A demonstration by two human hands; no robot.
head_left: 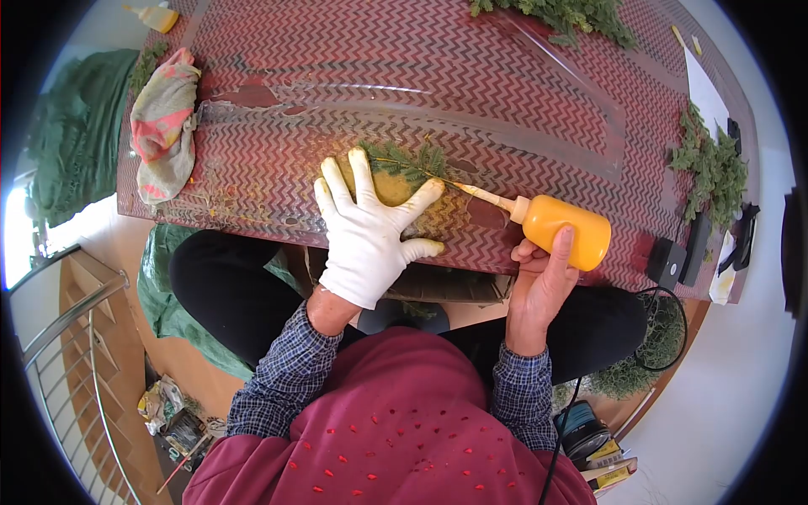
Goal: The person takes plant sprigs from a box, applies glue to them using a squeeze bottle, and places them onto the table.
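My left hand (367,236), in a white glove with yellow-stained fingertips, lies over the table's near edge with its fingers spread. Its fingertips are beside or on a small green sprig (412,162), which rests on a yellow-smeared patch of the tabletop. A yellow squeeze bottle (569,231) is gripped in my bare right hand (543,282), tilted almost level. Its long pale nozzle points left, with the tip close to the sprig's right end. Whether the tip touches the sprig I cannot tell.
A patterned red table (337,50) holds a stained cloth (166,126) at left and another yellow bottle (158,17) at far left. Green sprigs are piled at the back (572,17) and right (709,164). A black box (666,261) with a cable sits at the right edge.
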